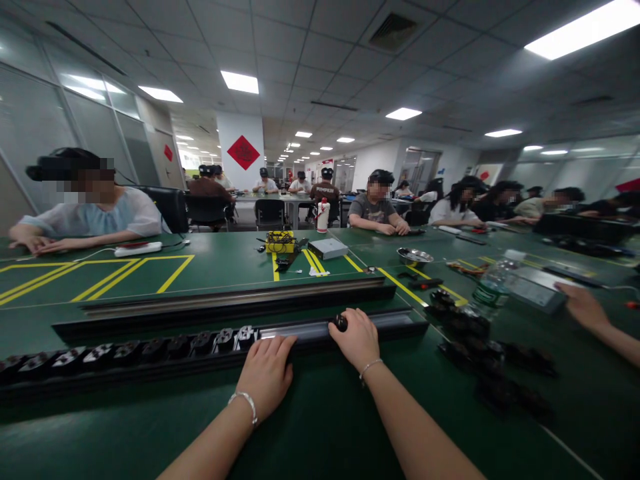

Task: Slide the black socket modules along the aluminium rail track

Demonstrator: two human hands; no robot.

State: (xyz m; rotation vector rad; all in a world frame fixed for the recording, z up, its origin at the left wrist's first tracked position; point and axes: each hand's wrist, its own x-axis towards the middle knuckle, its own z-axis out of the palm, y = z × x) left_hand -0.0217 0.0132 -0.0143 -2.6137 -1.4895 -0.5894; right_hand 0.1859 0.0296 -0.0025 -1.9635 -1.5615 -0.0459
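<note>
A long black rail (305,331) lies across the green table in front of me, its left part filled with a row of several black socket modules (150,348). My left hand (267,373) rests on the rail's near edge with fingers curled over it, just right of the last module. My right hand (357,337) is closed on a small black module (341,323) held at the rail's open channel. A second, empty black rail (225,303) lies parallel behind the first.
A heap of loose black modules (480,347) lies to the right, beside a water bottle (493,283). Another person's hand (583,303) reaches in at the right. A metal bowl (414,255), a grey box (327,248) and a yellow tray (280,241) sit farther back. People sit around the tables.
</note>
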